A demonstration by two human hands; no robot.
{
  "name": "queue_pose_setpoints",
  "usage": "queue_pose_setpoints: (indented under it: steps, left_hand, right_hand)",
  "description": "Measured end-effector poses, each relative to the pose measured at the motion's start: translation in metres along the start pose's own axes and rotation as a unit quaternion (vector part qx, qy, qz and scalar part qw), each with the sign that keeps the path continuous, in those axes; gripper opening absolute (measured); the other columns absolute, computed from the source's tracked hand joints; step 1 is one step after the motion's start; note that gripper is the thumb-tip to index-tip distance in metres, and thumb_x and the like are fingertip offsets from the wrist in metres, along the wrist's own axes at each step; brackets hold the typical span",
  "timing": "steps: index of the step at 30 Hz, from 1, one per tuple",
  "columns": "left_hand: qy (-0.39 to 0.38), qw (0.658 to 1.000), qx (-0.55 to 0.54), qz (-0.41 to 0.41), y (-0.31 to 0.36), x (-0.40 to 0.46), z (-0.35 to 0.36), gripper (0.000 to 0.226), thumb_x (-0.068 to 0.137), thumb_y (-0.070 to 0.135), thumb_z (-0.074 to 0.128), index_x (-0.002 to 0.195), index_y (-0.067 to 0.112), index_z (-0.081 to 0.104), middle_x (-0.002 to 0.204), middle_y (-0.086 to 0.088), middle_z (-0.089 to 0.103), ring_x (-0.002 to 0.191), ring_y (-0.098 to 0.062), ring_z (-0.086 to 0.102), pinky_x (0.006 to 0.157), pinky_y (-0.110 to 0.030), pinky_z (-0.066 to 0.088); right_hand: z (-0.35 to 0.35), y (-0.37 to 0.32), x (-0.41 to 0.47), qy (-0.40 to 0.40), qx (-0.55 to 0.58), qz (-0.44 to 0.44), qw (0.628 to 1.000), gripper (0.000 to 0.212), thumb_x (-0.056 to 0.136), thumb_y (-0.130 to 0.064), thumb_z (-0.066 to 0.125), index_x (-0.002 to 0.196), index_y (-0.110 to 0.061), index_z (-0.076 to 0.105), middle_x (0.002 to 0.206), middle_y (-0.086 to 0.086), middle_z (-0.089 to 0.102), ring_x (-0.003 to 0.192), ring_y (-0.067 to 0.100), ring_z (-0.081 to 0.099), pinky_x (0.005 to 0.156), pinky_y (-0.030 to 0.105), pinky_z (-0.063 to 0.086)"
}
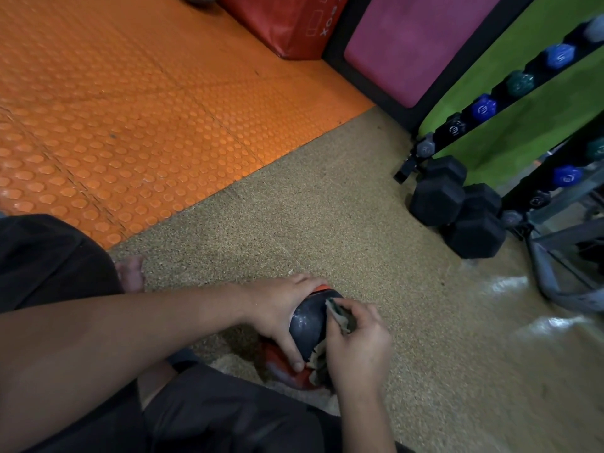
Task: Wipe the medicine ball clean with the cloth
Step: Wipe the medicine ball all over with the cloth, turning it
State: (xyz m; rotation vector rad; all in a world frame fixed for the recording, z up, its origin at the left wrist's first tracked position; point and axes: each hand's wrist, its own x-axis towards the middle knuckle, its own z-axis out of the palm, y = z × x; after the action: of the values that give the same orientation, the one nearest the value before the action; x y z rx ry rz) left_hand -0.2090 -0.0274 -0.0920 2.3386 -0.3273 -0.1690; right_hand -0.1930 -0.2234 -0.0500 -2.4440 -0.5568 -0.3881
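Observation:
A black and red medicine ball (309,325) rests low on the speckled tan floor between my knees. My left hand (277,313) grips its left side, thumb pressed near the red lower band. My right hand (358,346) is closed on a crumpled grey-green cloth (340,317) and presses it against the ball's right side. The cloth's lower folds show by the ball's red bottom. Most of the ball is hidden behind both hands.
Several black hex dumbbells (457,207) lie on the floor at the right beside a rack of small coloured dumbbells (483,109). An orange studded mat (130,109) covers the left. A red box (287,24) and a pink pad (408,44) stand at the back.

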Motion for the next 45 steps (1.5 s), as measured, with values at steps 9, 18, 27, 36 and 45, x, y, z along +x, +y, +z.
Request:
queue_pose_setpoints:
  steps: [9,18,27,36,45]
  left_hand:
    - [-0.008,1.0,-0.027,0.01,-0.009,-0.004,-0.004,0.145,0.043,0.067,0.099,0.159,0.04,0.016,0.156,0.018,0.03,0.146,-0.005,0.033,0.123,-0.035,0.035]
    - [-0.022,0.999,-0.027,0.006,-0.008,0.0,-0.002,0.15,0.034,0.084,0.082,0.16,0.037,0.014,0.159,0.014,0.028,0.148,-0.01,0.033,0.122,-0.039,0.036]
    - [0.001,1.0,-0.016,-0.011,-0.004,0.002,-0.001,0.141,0.041,0.074,0.093,0.157,0.039,0.021,0.149,0.019,0.035,0.138,-0.006,0.041,0.117,-0.038,0.043]
    - [-0.019,0.999,-0.015,0.022,-0.012,-0.003,-0.001,0.149,0.046,0.067,0.097,0.163,0.038,0.01,0.159,0.015,0.025,0.147,-0.008,0.032,0.124,-0.036,0.034]
    - [-0.007,1.0,-0.008,-0.003,-0.003,0.001,0.0,0.146,0.039,0.078,0.093,0.158,0.041,0.017,0.156,0.02,0.03,0.143,-0.007,0.039,0.119,-0.038,0.041]
  right_hand:
    - [0.006,-0.016,-0.007,-0.047,0.022,-0.044,0.998,0.028,0.076,-0.015,0.082,0.099,-0.03,0.077,0.092,-0.015,0.065,0.081,0.009,0.065,0.07,0.035,0.056]
    - [0.004,-0.02,-0.013,-0.05,-0.005,-0.048,0.998,0.034,0.072,-0.014,0.081,0.101,-0.03,0.076,0.094,-0.014,0.064,0.08,0.012,0.065,0.069,0.03,0.054]
    - [0.005,-0.009,0.0,-0.021,0.015,-0.022,0.999,0.024,0.078,-0.014,0.082,0.098,-0.026,0.077,0.09,-0.009,0.067,0.076,0.014,0.066,0.069,0.041,0.058]
    - [0.006,-0.025,-0.014,-0.068,-0.016,-0.076,0.995,0.031,0.074,-0.023,0.071,0.104,-0.032,0.076,0.094,-0.014,0.063,0.082,0.013,0.065,0.068,0.033,0.055]
    - [-0.001,-0.001,-0.002,0.006,-0.016,0.031,0.999,0.019,0.08,-0.017,0.083,0.097,-0.024,0.079,0.092,-0.009,0.064,0.076,0.015,0.066,0.07,0.031,0.054]
